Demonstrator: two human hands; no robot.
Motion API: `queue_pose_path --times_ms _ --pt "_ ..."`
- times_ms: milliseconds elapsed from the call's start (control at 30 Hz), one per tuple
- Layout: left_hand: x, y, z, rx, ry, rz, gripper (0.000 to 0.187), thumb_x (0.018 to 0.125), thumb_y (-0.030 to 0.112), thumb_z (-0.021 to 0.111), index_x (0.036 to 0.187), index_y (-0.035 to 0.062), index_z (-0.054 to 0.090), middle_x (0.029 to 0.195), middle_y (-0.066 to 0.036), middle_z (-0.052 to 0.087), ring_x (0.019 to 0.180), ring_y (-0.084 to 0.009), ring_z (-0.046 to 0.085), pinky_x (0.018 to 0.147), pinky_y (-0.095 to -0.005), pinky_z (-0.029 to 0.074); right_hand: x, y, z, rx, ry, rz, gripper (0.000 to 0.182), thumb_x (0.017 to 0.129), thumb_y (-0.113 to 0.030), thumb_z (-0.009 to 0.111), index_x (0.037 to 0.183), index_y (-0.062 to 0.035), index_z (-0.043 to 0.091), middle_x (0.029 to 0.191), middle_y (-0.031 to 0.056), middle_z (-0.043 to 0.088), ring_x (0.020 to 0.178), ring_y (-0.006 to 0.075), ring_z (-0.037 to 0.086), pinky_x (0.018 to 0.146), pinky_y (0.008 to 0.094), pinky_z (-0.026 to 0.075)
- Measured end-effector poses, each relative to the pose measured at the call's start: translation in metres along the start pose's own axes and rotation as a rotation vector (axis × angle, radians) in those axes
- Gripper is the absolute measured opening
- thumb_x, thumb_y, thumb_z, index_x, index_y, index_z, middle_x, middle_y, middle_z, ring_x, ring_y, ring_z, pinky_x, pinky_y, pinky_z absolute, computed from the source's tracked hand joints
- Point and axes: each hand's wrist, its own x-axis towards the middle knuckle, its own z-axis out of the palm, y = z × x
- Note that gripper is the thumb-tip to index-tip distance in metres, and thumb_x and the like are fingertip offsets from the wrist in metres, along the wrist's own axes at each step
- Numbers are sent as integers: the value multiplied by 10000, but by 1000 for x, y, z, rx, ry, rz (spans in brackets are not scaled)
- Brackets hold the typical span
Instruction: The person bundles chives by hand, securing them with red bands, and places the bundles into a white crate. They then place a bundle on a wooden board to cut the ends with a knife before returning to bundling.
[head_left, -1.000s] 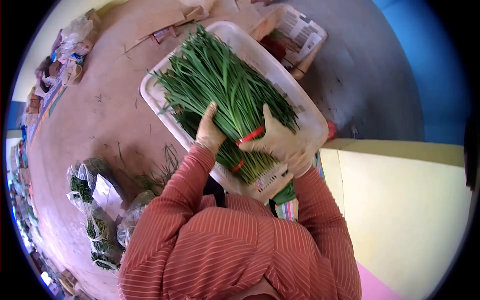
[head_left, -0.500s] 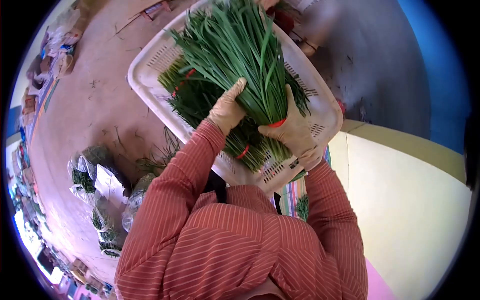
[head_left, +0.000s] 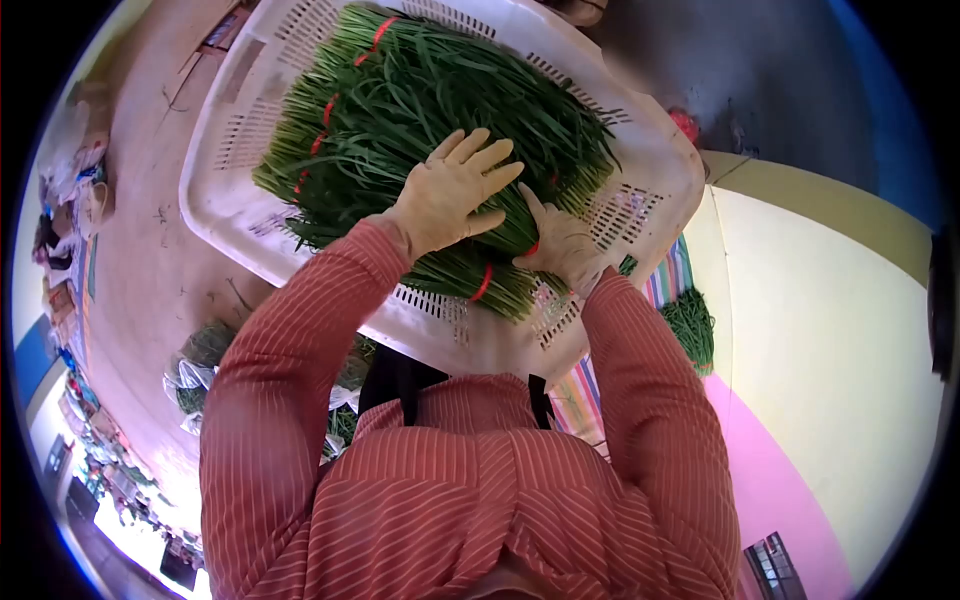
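A white plastic crate [head_left: 222, 165] holds several bundles of long flat green leaves, which look like garlic chives [head_left: 420, 90], tied with red bands. My left hand [head_left: 450, 195], in a cream glove, lies flat on the leaves with its fingers spread. Around the stem end of the nearest bundle [head_left: 515, 225], beside its red band, my gloved right hand [head_left: 565, 245] has thumb and fingers apart on either side; its palm side is hidden. Another banded bundle [head_left: 505, 290] lies along the crate's near side, below my hands.
Plastic bags of greens [head_left: 195, 375] stand on the floor at left. On a striped sheet [head_left: 672, 275] to the right lies a pile of loose greens [head_left: 690, 330]. A pale wall [head_left: 810, 290] rises at right. Bags and clutter [head_left: 90, 190] line the far left.
The bundle held up above the crate has come down among the others. My left hand has let go of its leaves and opened flat; my right stays at the banded stem end.
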Motion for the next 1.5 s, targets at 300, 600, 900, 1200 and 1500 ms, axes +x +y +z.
queue_pose_path --times_ms 300,600,900,1200,1500 --pt "-71 64 120 239 -852 120 500 875 198 590 1341 41 503 1151 -113 609 1064 -266 585 854 -358 519 8 14 3 148 51 -69 1266 607 -435 867 1580 -138 113 1127 226 604 1003 387 644 872 436 530" --pt "-83 69 177 302 -888 88 521 875 193 566 1370 56 481 1102 -103 609 1039 -257 589 837 -334 519 -1 8 -5 173 30 -54 1221 607 -410 863 1575 -152 165 1131 219 615 1046 387 625 911 436 502" --pt "-94 86 102 219 -557 386 558 871 272 547 1416 185 467 1067 -68 593 938 -250 567 765 -339 513 -21 -9 4 241 6 -189 1246 597 -447 885 1577 -159 172 1205 211 614 1110 381 604 962 440 445" --pt "-95 85 105 225 -629 404 573 821 272 593 1366 146 470 989 -80 568 848 -223 574 583 -316 493 9 0 34 284 -107 -129 1270 606 -421 882 1583 -160 115 1174 258 597 1069 406 621 919 440 495" --pt "-35 44 13 -188 -445 3 669 802 188 671 1430 114 455 1327 -139 570 1155 -324 591 988 -437 489 18 12 53 348 -126 -140 1232 634 -422 866 1580 -159 123 1122 269 622 1065 419 622 940 450 492"
